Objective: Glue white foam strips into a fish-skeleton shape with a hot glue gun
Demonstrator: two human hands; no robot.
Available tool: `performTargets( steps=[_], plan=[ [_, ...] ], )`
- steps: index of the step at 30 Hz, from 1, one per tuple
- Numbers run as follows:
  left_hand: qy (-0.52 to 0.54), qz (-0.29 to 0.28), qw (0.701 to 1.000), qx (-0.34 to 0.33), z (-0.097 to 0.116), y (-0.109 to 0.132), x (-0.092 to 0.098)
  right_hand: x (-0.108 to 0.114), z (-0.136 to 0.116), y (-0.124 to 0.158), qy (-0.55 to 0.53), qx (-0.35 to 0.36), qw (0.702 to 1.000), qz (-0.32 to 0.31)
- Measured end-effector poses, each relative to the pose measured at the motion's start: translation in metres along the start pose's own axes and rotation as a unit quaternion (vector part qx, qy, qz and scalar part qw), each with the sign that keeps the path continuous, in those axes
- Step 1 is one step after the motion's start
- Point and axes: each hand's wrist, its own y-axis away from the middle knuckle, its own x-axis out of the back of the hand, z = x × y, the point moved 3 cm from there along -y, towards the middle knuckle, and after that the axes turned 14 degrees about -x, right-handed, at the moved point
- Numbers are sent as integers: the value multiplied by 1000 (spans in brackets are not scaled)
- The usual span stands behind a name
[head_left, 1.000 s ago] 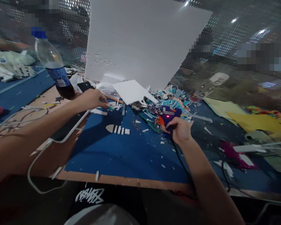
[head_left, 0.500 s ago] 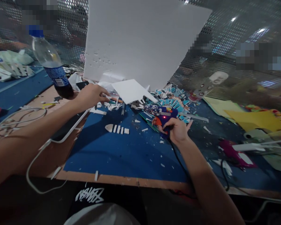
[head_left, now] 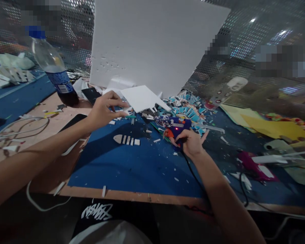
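Observation:
My right hand [head_left: 191, 144] is closed around the grip of a dark blue hot glue gun [head_left: 179, 123] with an orange trigger and a lit red light. Its nozzle points left, over the scraps. My left hand [head_left: 108, 108] hovers above the clutter at the back left of the blue mat [head_left: 132, 173], thumb and fingers spread apart. A small teal piece [head_left: 130, 117] shows at its thumb tip; I cannot tell whether they touch. In front of it, a white fish-like row of cut pieces [head_left: 127, 139] lies flat on the mat.
A cola bottle [head_left: 58, 83] stands at the left near a phone-like black slab [head_left: 90, 95]. A large white foam board [head_left: 152, 44] rises at the back, with a smaller white sheet [head_left: 143, 98] before it. Blue-white scraps [head_left: 188, 108] are heaped behind the glue gun, and its cord [head_left: 193, 171] trails forward.
My left hand has moved right and slightly toward me, and its fingers have spread. The right hand with the glue gun has barely moved.

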Motion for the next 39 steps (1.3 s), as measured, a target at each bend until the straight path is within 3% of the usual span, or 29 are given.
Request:
performTargets(
  steps=[3,6,16,34,39],
  plan=[
    [49,-51,995,-70,15,2,-10,-1,0,1,1,0,1000,-9],
    [68,-90,989,-93,23,-3,-15,-3,-1,5,20,0,999,-30],
    [185,-160,969,-37,18,-22,-27,-3,-1,8,76,14,994,-79],
    [198,-140,970,-24,15,-22,-26,-3,2,6,76,21,994,-79],
    [168,-148,975,-13,9,-27,-17,0,2,4,80,14,994,-68]
  ],
)
